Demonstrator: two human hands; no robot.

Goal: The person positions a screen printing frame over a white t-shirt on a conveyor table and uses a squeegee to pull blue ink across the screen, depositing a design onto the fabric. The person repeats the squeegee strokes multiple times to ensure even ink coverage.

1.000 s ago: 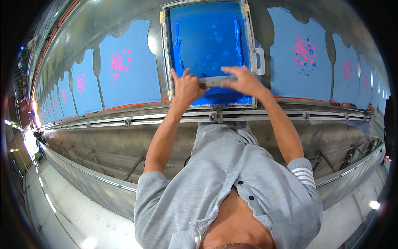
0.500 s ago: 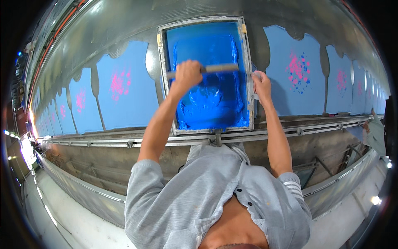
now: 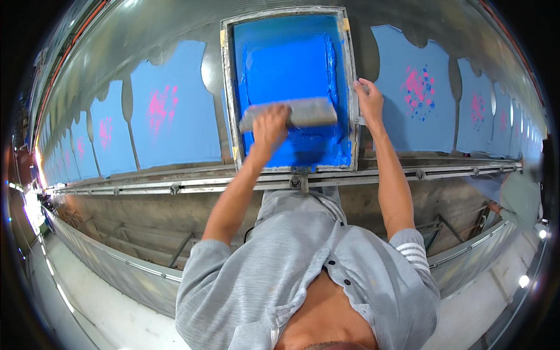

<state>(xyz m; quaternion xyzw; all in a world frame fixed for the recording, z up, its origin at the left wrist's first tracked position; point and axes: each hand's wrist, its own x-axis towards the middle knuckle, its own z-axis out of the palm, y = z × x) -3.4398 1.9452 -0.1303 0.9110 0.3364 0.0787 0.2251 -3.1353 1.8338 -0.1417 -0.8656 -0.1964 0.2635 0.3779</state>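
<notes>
My left hand (image 3: 270,129) is wrapped round a wide squeegee (image 3: 313,113), which lies across the lower half of a screen-printing frame (image 3: 228,70). Smooth blue ink (image 3: 286,64) covers the mesh above the blade, with thicker ridges along the right side and more ink below. At the frame's right edge, my right hand (image 3: 369,105) is closed on the rim by a small pale fitting (image 3: 360,121); its fingertips are partly hidden. Whatever is under the screen cannot be seen.
Light blue cut fabric pieces with pink splatter prints lie along the long table (image 3: 175,29); the nearest right piece (image 3: 434,58) also has blue spots. A metal rail (image 3: 233,182) runs along the near edge. Another person's sleeve (image 3: 521,195) shows at far right.
The squeegee has come down the screen toward me in my left hand, and its blade has tilted flatter. Smooth ink now shows above it. My right hand stays at the frame's edge.
</notes>
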